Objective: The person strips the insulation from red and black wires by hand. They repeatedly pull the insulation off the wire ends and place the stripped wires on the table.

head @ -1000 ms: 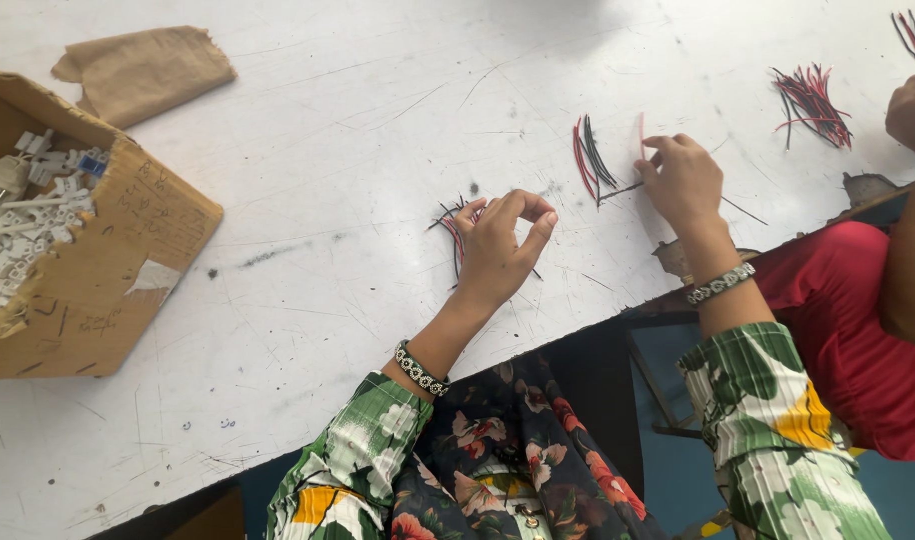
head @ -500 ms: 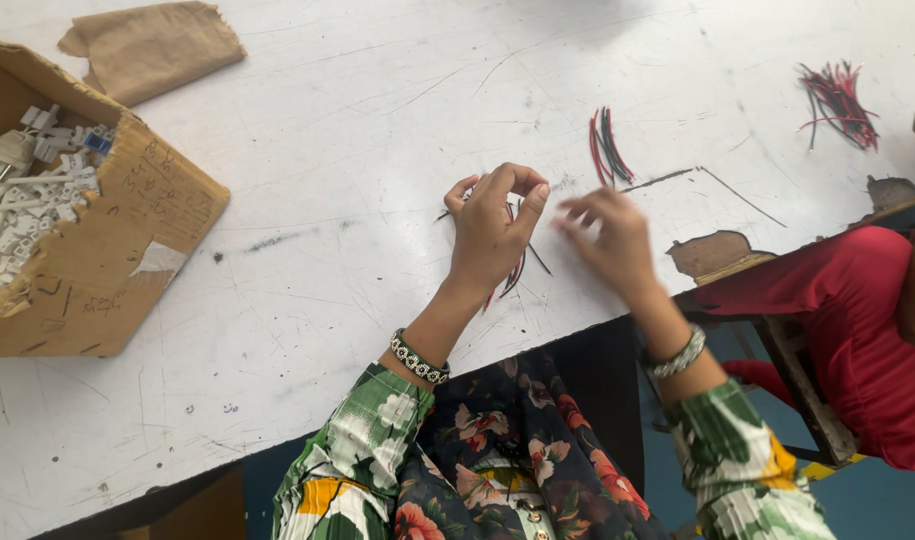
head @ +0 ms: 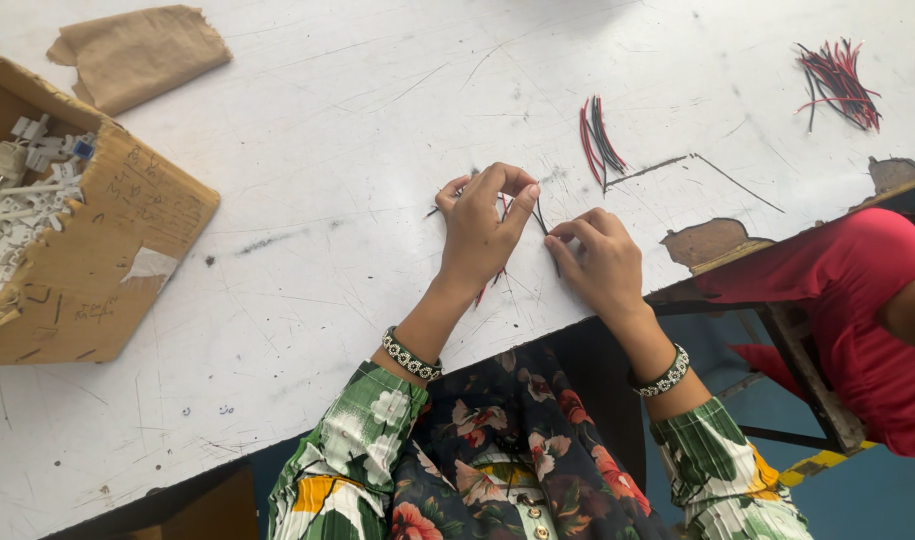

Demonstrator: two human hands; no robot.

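The worktop (head: 358, 120) is painted white, matt, scratched and chipped at its right edge. Thin plastic-sheathed wires (head: 600, 140) look glossy. The box (head: 108, 270) is rough brown cardboard.

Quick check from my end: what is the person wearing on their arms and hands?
Both hands are bare, no gloves. The left hand and right hand each have a beaded black-and-white bracelet at the wrist: left bracelet, right bracelet. Both forearms are uncovered below short green-and-white sleeves, ribbed, with yellow and orange patches: left sleeve, right sleeve.
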